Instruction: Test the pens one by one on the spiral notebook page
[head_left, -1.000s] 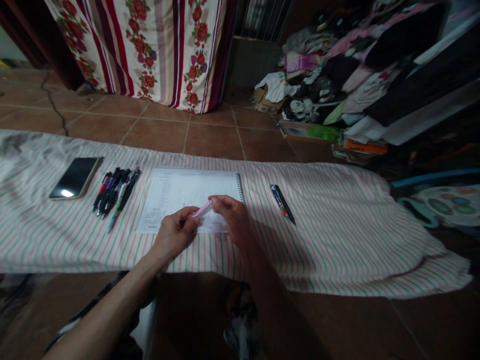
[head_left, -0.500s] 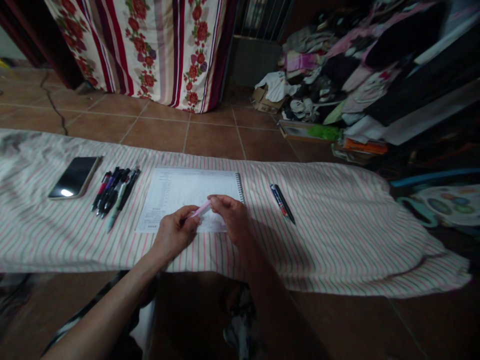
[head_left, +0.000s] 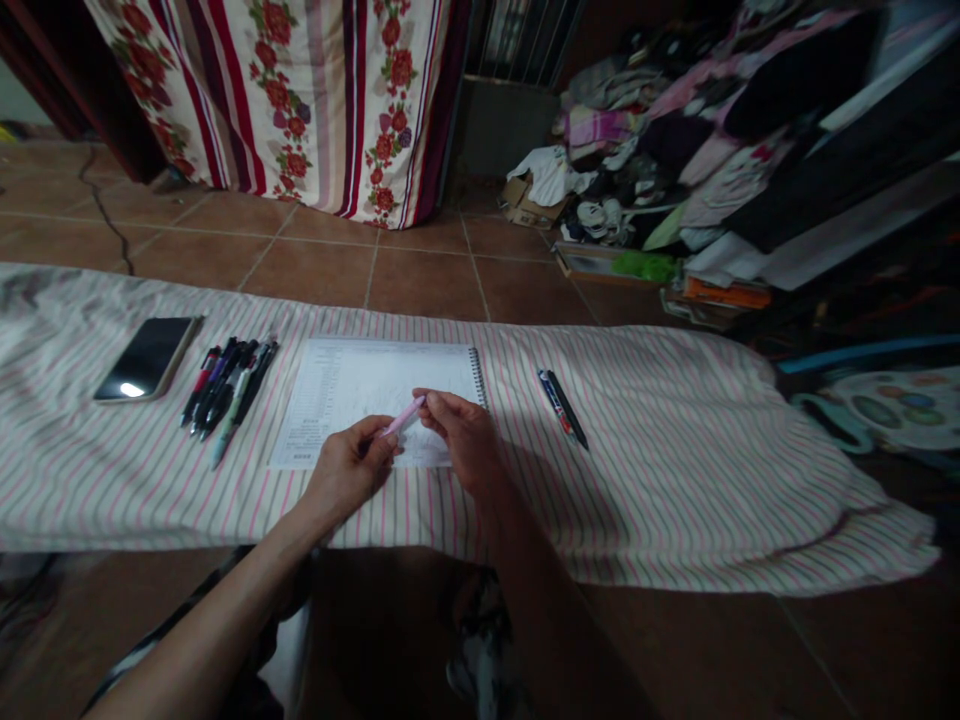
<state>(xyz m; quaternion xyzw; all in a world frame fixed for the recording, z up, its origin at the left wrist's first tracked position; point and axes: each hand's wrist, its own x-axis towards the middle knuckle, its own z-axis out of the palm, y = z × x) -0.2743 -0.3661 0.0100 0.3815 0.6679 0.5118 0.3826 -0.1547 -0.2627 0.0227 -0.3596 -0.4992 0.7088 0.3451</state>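
Observation:
A slim pink pen (head_left: 404,414) is held between both hands, tilted up to the right. My left hand (head_left: 356,458) pinches its lower end between thumb and fingers. At its upper end, my right hand (head_left: 461,430) closes thumb and fingertips on it, partly hiding the tip. Beneath the hands lies a spiral-bound notebook (head_left: 382,375) with printed text down its left side and the coil on its right. Two pens (head_left: 562,405) lie side by side to the right of it. Several more pens (head_left: 231,390) are bunched to its left.
A phone (head_left: 148,358) lies at the left on the striped cloth (head_left: 675,450) covering the table. Beyond the table are a tiled floor (head_left: 420,275), a floral curtain (head_left: 322,100) and a heap of clothes and boxes (head_left: 637,150). A teal-handled item with coloured ovals (head_left: 900,408) stands at right.
The whole view has shifted very slightly. Both hands keep hold of the pink pen in nearly the same place, the right fingertips moving a little at its upper end.

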